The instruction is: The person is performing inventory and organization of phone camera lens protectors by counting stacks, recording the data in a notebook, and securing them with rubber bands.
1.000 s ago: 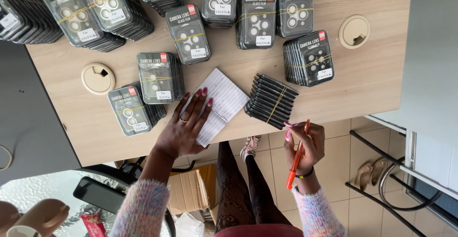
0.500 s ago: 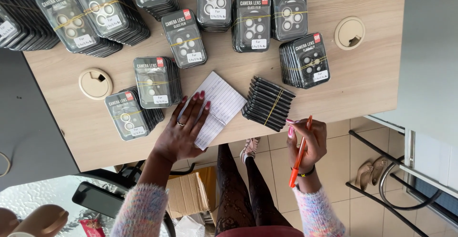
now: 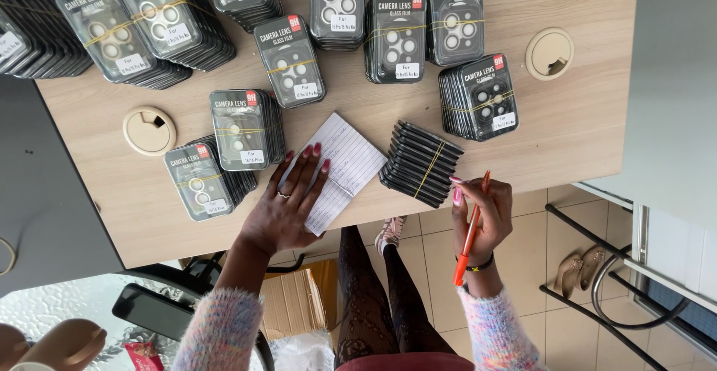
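Left hand [image 3: 287, 206] flat, open on lined notepad [image 3: 340, 165]; right hand [image 3: 482, 210] grips orange pen [image 3: 470, 233] beside banded black packs [image 3: 420, 163] on desk [image 3: 567, 124].

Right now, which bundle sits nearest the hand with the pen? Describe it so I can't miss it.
Start at the wooden table and follow its near edge to the right hand holding the orange pen. Just left of it, beside the lined notepad, lies the fanned bundle. Unlike its neighbours, it shows only dark case edges under a yellow band, with no printed front.
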